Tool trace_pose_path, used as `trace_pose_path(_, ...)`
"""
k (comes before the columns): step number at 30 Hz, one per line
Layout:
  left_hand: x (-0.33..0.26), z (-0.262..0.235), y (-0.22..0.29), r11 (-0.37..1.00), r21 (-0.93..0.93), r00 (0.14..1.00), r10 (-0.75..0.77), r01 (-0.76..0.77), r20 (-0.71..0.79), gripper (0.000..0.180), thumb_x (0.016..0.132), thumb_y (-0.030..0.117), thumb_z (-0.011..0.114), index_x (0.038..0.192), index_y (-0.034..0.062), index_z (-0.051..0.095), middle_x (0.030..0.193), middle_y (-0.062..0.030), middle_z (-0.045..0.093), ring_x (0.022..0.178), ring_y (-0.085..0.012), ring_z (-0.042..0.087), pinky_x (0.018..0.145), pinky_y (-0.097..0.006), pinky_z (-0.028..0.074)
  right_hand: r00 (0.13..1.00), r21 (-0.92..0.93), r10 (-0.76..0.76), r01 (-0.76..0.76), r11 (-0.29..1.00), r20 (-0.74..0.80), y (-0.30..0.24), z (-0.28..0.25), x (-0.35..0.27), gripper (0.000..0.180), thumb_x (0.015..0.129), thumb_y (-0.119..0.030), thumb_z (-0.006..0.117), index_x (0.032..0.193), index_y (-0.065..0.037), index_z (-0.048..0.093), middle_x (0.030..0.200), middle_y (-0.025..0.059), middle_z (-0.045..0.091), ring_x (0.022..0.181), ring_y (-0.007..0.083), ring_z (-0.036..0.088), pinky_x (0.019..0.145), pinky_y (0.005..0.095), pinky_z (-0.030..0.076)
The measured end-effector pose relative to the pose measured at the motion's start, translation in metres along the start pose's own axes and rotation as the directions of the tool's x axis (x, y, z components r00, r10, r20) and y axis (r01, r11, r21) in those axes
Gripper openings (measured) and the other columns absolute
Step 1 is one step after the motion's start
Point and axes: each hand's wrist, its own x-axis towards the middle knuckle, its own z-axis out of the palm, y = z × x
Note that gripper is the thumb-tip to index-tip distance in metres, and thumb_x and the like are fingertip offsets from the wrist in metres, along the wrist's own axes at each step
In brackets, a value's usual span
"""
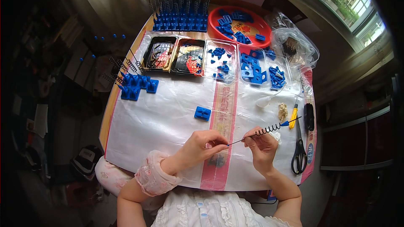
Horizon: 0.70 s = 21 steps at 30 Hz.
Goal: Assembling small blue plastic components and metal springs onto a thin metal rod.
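1. The person's 2 hands hold a slim spring rod (237, 141) between them, above the near part of the tabletop's white sheet (155, 132) and close in front of the person.
2. The rod is thin, straight and dark, slanting upward in view from the left hand to beyond the right.
3. At its left end sits 1 tiny blue tip (228, 145); it is too small to make out its exact shape.
4. Past the right hand the rod carries a black coil (268, 130), its turns open and evenly spaced, the gaps showing clearly.
5. Beyond the coil comes 1 bright blue cone (285, 123), and a short dark length of rod sticks out past it, toward the yellow-handled screwdriver (293, 117).
6. The left hand (198, 146) has its thumb and index finger closed in a pinch at the tipped end.
7. The right hand (264, 149) is closed loosely, its thumb and fingers gripping the rod just before the coil.
8. Ahead of the left hand, apart from it, 1 squarish blue base (202, 113) with raised parts lies on the sheet.
9. Black-handled scissors (299, 159) lie to the right of the right hand.
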Motion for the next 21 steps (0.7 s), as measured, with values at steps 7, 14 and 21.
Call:
trace_pose_path(7, 0.002, -0.002, 0.005, 0.994, 0.079, 0.997, 0.073, -0.072, -0.010, 0.013, 0.089, 0.004, 0.079, 0.102, 0.0007, 0.076, 0.090, -0.0082, 0.075, 0.076, -0.0169, 0.070, 0.069, -0.029, 0.055, 0.999, 0.063, 0.041, -0.039, 0.997, -0.020, -0.003, -0.006, 0.001, 0.011, 0.093, 0.013, 0.067, 0.103, 0.007, 0.068, 0.096, 0.0098, 0.068, 0.083, 0.0131, 0.064, 0.070, 0.0252, 0.052)
trace_pose_path(14, 0.003, -0.001, 0.007, 0.989, 0.093, 0.993, 0.114, -0.113, -0.006, 0.013, 0.088, 0.004, 0.079, 0.101, 0.0015, 0.077, 0.090, -0.0079, 0.075, 0.075, -0.0187, 0.069, 0.068, -0.030, 0.055, 0.999, 0.012, 0.028, -0.028, 1.000, -0.018, -0.006, -0.009, 0.002, 0.012, 0.091, 0.014, 0.067, 0.100, 0.007, 0.069, 0.095, 0.0113, 0.069, 0.080, 0.0144, 0.065, 0.068, 0.0256, 0.051)
trace_pose_path(21, 0.001, 0.003, 0.008, 0.987, 0.094, 0.991, 0.131, -0.130, -0.006, 0.014, 0.088, 0.004, 0.080, 0.100, 0.0018, 0.077, 0.090, -0.0083, 0.074, 0.076, -0.0195, 0.069, 0.069, -0.030, 0.055, 0.999, 0.000, 0.035, -0.035, 0.999, -0.007, -0.013, -0.008, 0.004, 0.011, 0.090, 0.014, 0.067, 0.098, 0.007, 0.069, 0.093, 0.0111, 0.070, 0.080, 0.0152, 0.066, 0.069, 0.0265, 0.052)
